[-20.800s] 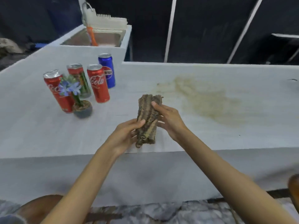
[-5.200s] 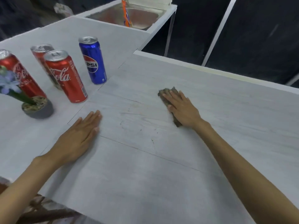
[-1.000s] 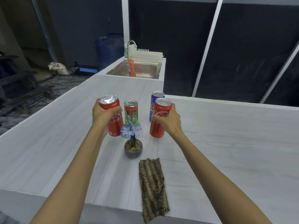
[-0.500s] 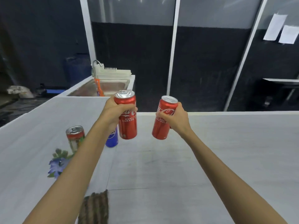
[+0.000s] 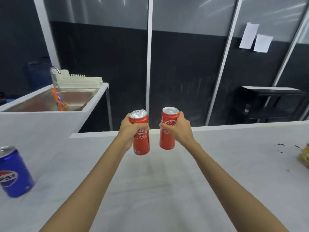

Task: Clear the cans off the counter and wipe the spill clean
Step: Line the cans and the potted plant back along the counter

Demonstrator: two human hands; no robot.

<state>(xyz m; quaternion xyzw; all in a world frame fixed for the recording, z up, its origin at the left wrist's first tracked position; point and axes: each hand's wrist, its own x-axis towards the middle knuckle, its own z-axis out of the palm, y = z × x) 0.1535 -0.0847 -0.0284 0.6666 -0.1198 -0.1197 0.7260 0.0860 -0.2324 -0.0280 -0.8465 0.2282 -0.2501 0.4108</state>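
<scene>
I hold two red Coca-Cola cans up above the white counter [image 5: 167, 190]. My left hand [image 5: 129, 131] grips the dented can [image 5: 141, 141] around its upper half. My right hand [image 5: 179, 129] grips the other red can [image 5: 167, 139] from its right side. Both cans are upright and a short gap separates them. A blue Pepsi can [image 5: 13, 174] stands on the counter at the far left edge of view. The cloth, the fourth can and the flower pot are out of view.
A steel sink [image 5: 50, 101] with a white dish rack [image 5: 78, 80] and an orange bottle [image 5: 59, 102] lies at the back left. Small black specks [image 5: 280, 146] and a yellow object [image 5: 305, 158] sit at the counter's right edge. A dark table [image 5: 270, 101] stands beyond.
My view has swung right and up. Both cans stay lifted in my hands. The green-red can, the flowers and the cloth have left the frame; the Pepsi can slid to the left edge.
</scene>
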